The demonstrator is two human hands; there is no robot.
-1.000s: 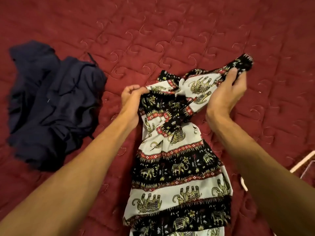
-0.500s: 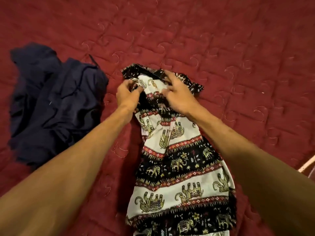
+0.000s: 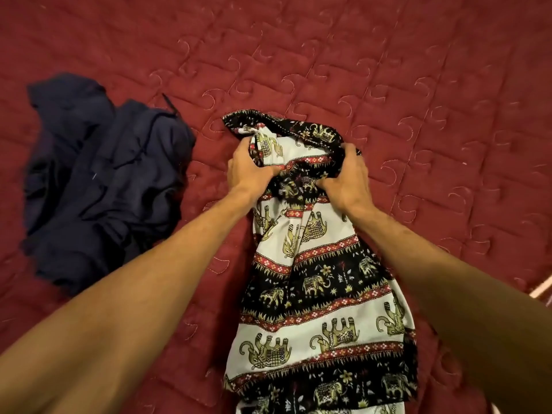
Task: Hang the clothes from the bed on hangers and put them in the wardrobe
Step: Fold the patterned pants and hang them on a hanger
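The elephant-print garment (image 3: 313,294) lies lengthways on the bed's maroon quilted bedspread (image 3: 388,70), its upper end bunched up between both hands and its lower end running out of view at the bottom edge. The left hand (image 3: 248,168) has its fingers curled into the white fabric at the top left, and the right hand (image 3: 346,177) clutches the dark band at the top right, so both are grasping cloth rather than an opening or a seam. The risk here is mostly one of tangling: the top is twisted and folded over itself, so a pull from these grips could tighten the twist and leave the waist or neck hard to find for a hanger. The thin fabric may also slip through a loose fistful and drop in a heap. A crumpled navy garment (image 3: 104,180) lies well apart to the left. A pale rod (image 3: 542,286) at the right edge may be a hanger; I cannot tell.
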